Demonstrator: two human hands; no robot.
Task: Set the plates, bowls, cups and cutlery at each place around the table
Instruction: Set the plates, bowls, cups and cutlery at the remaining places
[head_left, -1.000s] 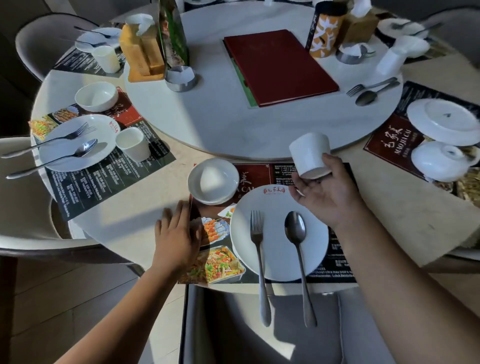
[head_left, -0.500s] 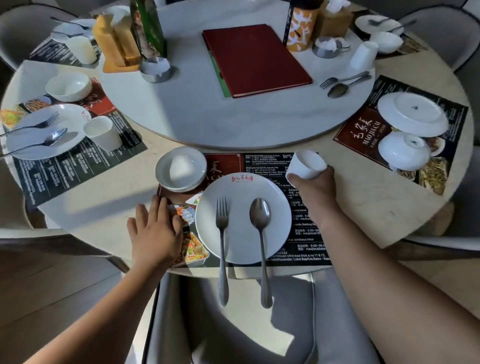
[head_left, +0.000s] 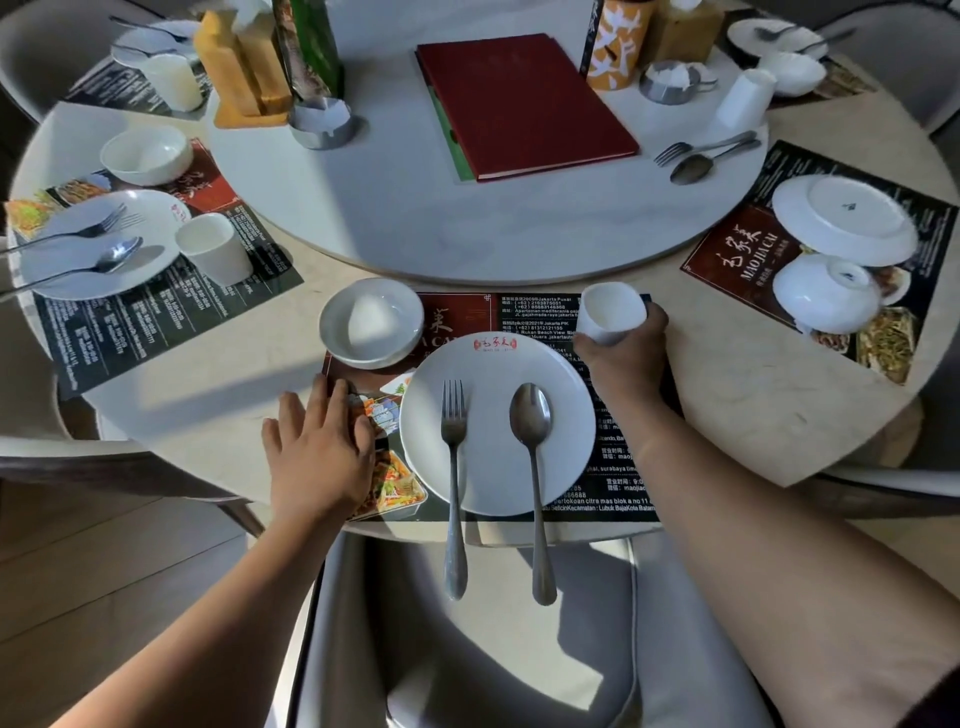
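I have brought the cup (head_left: 610, 310) down to just past the far right edge of the plate (head_left: 491, 358), with the fingers (head_left: 655, 318) of my right hand (head_left: 623, 364) still curled round it and my left hand (head_left: 318, 457) lying flat left of the plate, so this place looks almost set.

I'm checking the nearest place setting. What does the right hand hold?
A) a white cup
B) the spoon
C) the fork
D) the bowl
A: the right hand grips a white cup just beyond the plate, while the fork and spoon lie untouched on it.
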